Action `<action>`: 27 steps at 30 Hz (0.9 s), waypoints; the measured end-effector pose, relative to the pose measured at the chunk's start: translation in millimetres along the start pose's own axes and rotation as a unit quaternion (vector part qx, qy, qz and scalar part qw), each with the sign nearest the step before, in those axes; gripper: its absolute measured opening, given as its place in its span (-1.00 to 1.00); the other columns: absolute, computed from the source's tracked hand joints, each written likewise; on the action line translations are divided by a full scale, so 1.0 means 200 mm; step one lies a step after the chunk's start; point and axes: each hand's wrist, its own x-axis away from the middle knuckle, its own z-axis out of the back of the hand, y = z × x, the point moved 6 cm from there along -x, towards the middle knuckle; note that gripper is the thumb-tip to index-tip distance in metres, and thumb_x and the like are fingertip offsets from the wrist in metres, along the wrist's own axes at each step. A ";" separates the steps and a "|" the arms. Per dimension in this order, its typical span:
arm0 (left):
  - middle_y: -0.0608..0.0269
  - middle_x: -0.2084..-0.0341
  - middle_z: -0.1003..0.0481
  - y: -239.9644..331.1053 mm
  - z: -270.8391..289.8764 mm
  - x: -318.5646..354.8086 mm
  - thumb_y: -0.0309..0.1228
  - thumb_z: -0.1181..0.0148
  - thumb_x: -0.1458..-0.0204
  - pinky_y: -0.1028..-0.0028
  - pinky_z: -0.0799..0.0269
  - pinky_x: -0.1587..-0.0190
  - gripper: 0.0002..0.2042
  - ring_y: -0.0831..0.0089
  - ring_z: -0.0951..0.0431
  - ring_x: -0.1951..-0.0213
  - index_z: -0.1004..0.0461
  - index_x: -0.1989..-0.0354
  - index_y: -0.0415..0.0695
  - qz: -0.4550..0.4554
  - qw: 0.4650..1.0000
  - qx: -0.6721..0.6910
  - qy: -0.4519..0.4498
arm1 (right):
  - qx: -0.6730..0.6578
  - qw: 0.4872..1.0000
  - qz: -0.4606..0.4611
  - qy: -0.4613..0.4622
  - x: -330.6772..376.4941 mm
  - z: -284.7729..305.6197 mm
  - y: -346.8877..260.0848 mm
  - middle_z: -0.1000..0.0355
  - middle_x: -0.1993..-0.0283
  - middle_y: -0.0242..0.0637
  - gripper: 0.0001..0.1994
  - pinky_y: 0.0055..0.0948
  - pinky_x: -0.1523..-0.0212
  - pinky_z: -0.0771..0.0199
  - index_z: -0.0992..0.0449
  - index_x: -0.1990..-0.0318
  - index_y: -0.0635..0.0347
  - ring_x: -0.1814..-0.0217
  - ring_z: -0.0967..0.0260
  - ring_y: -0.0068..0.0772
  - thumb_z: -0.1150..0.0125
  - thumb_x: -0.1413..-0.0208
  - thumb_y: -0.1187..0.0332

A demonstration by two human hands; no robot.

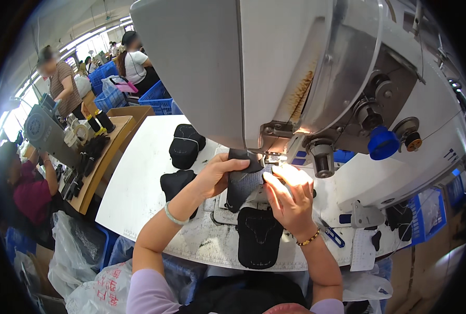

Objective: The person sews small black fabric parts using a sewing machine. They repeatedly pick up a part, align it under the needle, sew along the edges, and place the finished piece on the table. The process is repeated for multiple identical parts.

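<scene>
Below the needle area of a white sewing machine (191,63), a black and grey fabric piece (243,186) lies at the lit presser foot (275,157). My left hand (216,175) grips its left side, thumb on top of a black part. On the right edge, close to the foot, the bent fingers of my right hand (291,199) pinch the piece. The needle tip itself is too small to make out. Nearest my wrists, a black stitched fabric piece (259,238) rests at the table's front edge.
Black fabric bundles (186,146) lie on the white table (139,172) to the left. Blue-handled thread snips (333,235) sit right of my right wrist. A blue basket (434,209) stands at the right. Plastic bags (102,288) fill the lower left; other people work beyond.
</scene>
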 end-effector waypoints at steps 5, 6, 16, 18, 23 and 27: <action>0.15 0.29 -0.55 -0.04 0.04 0.00 -0.50 -0.18 0.01 0.47 -0.44 0.06 -0.81 0.46 -0.55 0.24 -0.51 0.20 -0.26 -0.012 1.000 0.027 0.005 | 0.010 1.000 0.014 0.014 -0.02 0.00 -0.01 -0.36 0.04 -0.38 -0.67 -0.25 -0.06 -0.22 -0.54 0.12 0.02 -0.05 -0.28 -0.31 -0.33 0.13 0.44; 0.16 0.28 -0.54 -0.04 0.04 0.00 -0.51 -0.17 0.03 0.46 -0.44 0.05 -0.79 0.45 -0.55 0.23 -0.50 0.18 -0.27 -0.011 1.000 0.027 0.009 | 0.017 0.999 0.019 0.020 -0.02 0.00 -0.02 -0.37 0.05 -0.38 -0.67 -0.26 -0.05 -0.23 -0.53 0.12 0.02 -0.04 -0.28 -0.31 -0.32 0.13 0.45; 0.15 0.27 -0.50 -0.02 -0.10 0.12 -0.53 -0.16 0.06 0.50 -0.53 0.20 -0.70 0.47 -0.55 0.27 -0.39 0.11 -0.34 -0.077 0.997 -0.001 -0.005 | 0.012 0.996 0.088 0.008 0.00 0.01 -0.09 -0.38 0.08 -0.51 -0.63 -0.46 0.01 -0.24 -0.54 0.12 -0.02 -0.01 -0.33 -0.53 -0.23 0.19 0.46; 0.15 0.26 -0.49 -0.03 -0.10 0.13 -0.54 -0.17 0.06 0.49 -0.53 0.19 -0.70 0.47 -0.55 0.27 -0.39 0.11 -0.33 -0.080 0.997 0.002 0.007 | 0.003 0.996 0.089 0.011 0.01 0.02 -0.09 -0.40 0.09 -0.52 -0.65 -0.46 0.02 -0.25 -0.55 0.13 -0.02 0.00 -0.34 -0.53 -0.22 0.18 0.46; 0.16 0.25 -0.49 -0.06 -0.08 0.12 -0.53 -0.17 0.06 0.47 -0.51 0.16 -0.69 0.47 -0.53 0.24 -0.39 0.09 -0.32 -0.069 0.997 0.026 -0.003 | 0.008 0.995 0.099 0.011 0.01 0.02 -0.09 -0.42 0.12 -0.51 -0.66 -0.40 -0.02 -0.29 -0.57 0.17 0.02 0.02 -0.32 -0.46 -0.16 0.20 0.50; 0.19 0.24 -0.49 -0.07 -0.10 0.12 -0.52 -0.19 0.05 0.50 -0.48 0.14 -0.68 0.48 -0.52 0.23 -0.40 0.08 -0.31 -0.092 0.995 0.029 -0.003 | 0.014 0.995 0.097 0.002 0.02 0.03 -0.07 -0.43 0.15 -0.47 -0.69 -0.37 0.01 -0.31 -0.58 0.20 0.04 0.07 -0.31 -0.40 -0.19 0.21 0.43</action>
